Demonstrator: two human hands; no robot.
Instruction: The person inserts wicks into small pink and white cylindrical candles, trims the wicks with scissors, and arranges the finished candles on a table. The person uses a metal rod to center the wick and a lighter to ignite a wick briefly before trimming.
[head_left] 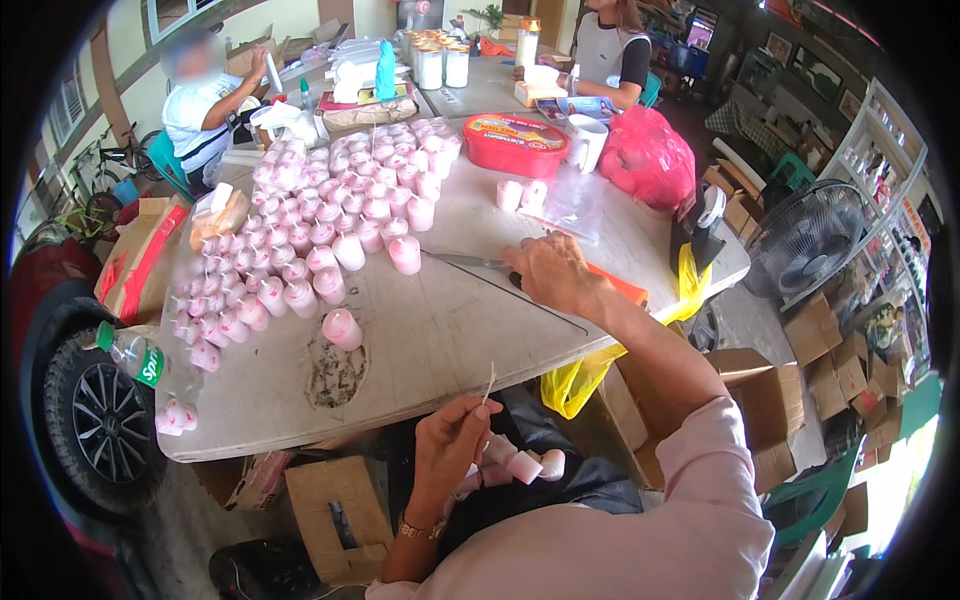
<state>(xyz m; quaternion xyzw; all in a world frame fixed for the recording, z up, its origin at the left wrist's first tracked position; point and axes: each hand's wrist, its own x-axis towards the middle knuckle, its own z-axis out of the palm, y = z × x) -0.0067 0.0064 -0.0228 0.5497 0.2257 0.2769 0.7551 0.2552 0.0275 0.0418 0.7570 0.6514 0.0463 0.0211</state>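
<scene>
My left hand [452,448] pinches a thin whitish candle wick [490,385] above my lap, just below the table's near edge. Several pale pink candles [523,467] lie in my lap beside that hand. Over the table, my right hand [556,272] has its fingers curled on the handle of a knife [465,261], whose blade points left across the tabletop. The handle is mostly hidden under the fingers. A thin dark rod [540,309] lies close to that hand. Left of it stand many pink candles [320,235] in tight rows, with one candle [342,329] apart in front.
On the table [430,345] are a red oval tub [515,146], a white mug [585,143], a pink plastic bag [648,158] and a clear plastic bag [572,205]. A yellow bag [580,382] hangs at the edge. Two people sit across; a fan [808,238] stands right.
</scene>
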